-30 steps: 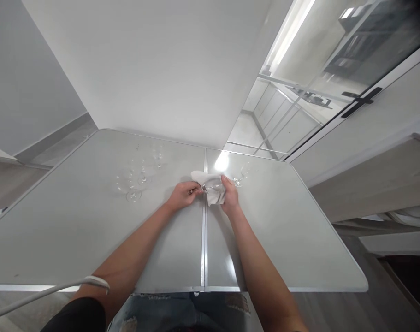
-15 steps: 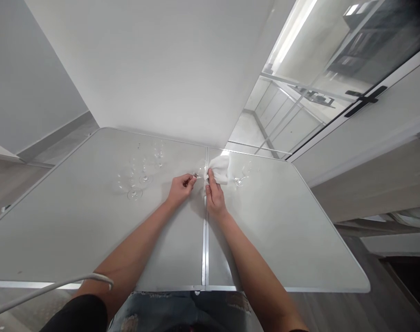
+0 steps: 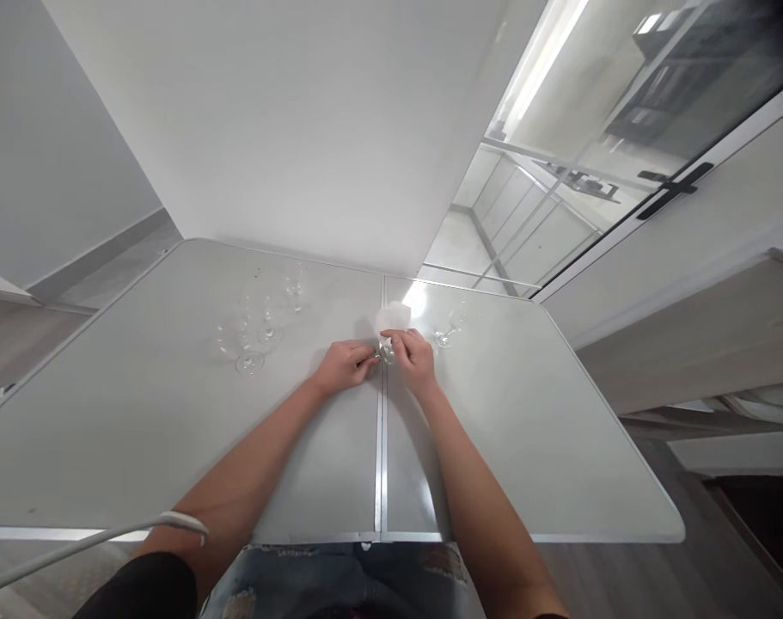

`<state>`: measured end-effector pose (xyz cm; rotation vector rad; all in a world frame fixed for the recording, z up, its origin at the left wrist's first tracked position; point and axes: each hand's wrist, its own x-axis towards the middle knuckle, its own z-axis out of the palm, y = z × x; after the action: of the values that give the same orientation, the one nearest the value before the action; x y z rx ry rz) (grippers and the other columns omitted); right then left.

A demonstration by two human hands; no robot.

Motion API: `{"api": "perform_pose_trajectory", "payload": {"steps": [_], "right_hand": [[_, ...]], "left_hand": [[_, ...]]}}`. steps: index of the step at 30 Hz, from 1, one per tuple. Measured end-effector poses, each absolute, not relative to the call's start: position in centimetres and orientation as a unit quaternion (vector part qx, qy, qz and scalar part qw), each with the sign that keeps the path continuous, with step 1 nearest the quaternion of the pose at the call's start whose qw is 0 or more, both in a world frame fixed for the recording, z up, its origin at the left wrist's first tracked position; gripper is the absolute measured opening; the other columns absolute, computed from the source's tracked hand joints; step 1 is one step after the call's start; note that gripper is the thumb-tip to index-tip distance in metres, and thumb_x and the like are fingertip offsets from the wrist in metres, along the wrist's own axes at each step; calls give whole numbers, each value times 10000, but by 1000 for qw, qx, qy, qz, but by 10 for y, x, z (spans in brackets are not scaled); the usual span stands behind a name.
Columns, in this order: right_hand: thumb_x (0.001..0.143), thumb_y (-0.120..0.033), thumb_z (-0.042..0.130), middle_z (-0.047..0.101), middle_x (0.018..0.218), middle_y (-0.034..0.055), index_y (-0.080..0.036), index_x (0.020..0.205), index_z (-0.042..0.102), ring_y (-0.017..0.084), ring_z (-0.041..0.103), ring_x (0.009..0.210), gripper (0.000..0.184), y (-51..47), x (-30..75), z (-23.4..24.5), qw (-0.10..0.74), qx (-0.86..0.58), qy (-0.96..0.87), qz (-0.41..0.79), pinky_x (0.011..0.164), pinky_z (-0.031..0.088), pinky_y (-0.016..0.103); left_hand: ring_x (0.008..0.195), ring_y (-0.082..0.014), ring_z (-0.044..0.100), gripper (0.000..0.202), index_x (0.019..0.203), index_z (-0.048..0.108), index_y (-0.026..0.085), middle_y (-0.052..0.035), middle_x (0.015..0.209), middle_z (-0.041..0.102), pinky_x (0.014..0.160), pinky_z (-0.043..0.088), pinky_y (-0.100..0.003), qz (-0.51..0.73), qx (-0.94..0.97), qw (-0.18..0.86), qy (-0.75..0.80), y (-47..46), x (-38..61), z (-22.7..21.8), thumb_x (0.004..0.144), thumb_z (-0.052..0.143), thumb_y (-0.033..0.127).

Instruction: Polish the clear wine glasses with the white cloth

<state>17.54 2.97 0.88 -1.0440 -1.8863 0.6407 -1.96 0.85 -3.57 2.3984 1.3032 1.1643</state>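
Observation:
My left hand [image 3: 345, 366] is closed, its fingertips pinching a small clear stemmed glass [image 3: 388, 352] over the table's centre seam. My right hand [image 3: 416, 359] is closed too, pressing a white cloth or tissue [image 3: 393, 315] against that glass. The cloth sticks out beyond the fingers on the far side. Much of the held glass is hidden by fingers and cloth. To the right of my right hand rests another stemmed glass [image 3: 443, 339].
Three clear glasses stand at the left: a near one [image 3: 249, 362], a middle one [image 3: 270, 334] and a far one [image 3: 296, 301]. A white wall [image 3: 288, 137] borders the table's [image 3: 526, 430] far edge. A pale cable [image 3: 88, 548] crosses at lower left.
Both hands have come nearer together and closer to me. The cloth has shifted left and is gathered lower around the glass. The other glasses have not moved.

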Motion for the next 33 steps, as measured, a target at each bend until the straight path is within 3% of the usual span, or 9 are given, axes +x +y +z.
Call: {"api": "perform_pose_trajectory", "payload": {"steps": [5, 8, 13, 16, 19, 25, 28, 33], "right_hand": [[896, -518, 528, 715, 878, 39, -202, 885, 740, 207, 649, 801, 381, 38, 178, 2, 496, -385, -515, 584, 750, 536, 336], [870, -552, 515, 734, 901, 57, -211, 928, 716, 246, 680, 824, 399, 36, 170, -2, 517, -335, -421, 665, 739, 566, 392], [895, -546, 510, 752, 1064, 106, -184, 1027, 706, 286, 683, 1042, 433, 24, 146, -3, 530, -294, -403, 686, 933, 557, 477], [881, -482, 595, 745, 1074, 73, -200, 1081, 696, 242, 691, 1006, 359, 14, 134, -4, 548, -308, -386, 675, 937, 562, 418], [879, -472, 634, 733, 1063, 48, -225, 1128, 683, 207, 687, 964, 354, 7, 128, -8, 542, -329, -417, 651, 895, 566, 355], [899, -516, 625, 708, 1044, 49, -226, 1150, 664, 203, 642, 982, 385, 10, 132, -8, 496, -327, -601, 535, 963, 530, 349], [900, -496, 630, 707, 1015, 47, -224, 1176, 647, 203, 637, 941, 388, 13, 134, -6, 490, -317, -612, 534, 910, 549, 347], [838, -408, 712, 720, 940, 14, -233, 1084, 678, 167, 651, 796, 304, 16, 141, -7, 525, -329, -481, 620, 738, 554, 282]], "left_hand": [[648, -157, 618, 250, 845, 719, 205, -48, 718, 698, 639, 451, -269, 415, 795, 134, 421, 9, -21, -34, 955, 574, 376], [606, -133, 571, 251, 829, 717, 194, -42, 729, 704, 631, 452, -264, 451, 763, 193, 420, 10, -21, -30, 937, 603, 390], [597, -116, 498, 309, 777, 625, 173, -4, 649, 585, 589, 415, -245, 515, 683, 261, 447, 11, -20, -23, 941, 586, 433], [676, -122, 552, 266, 961, 532, 190, -12, 819, 594, 628, 456, -244, 533, 652, 322, 433, 13, -20, -24, 949, 577, 451], [806, -145, 588, 371, 1110, 408, 210, -44, 995, 570, 722, 503, -271, 544, 632, 342, 433, 17, -22, -29, 945, 588, 490], [1123, -247, 566, 589, 1293, 352, 186, -121, 1173, 549, 997, 477, -380, 542, 657, 307, 425, 19, -26, -39, 925, 579, 586], [1228, -275, 536, 655, 1356, 363, 175, -152, 1275, 544, 1074, 437, -394, 541, 669, 313, 402, 17, -26, -36, 915, 580, 608], [1194, -252, 567, 520, 1255, 476, 213, -133, 1261, 569, 1036, 467, -376, 587, 620, 330, 403, 19, -31, -30, 947, 494, 632]]}}
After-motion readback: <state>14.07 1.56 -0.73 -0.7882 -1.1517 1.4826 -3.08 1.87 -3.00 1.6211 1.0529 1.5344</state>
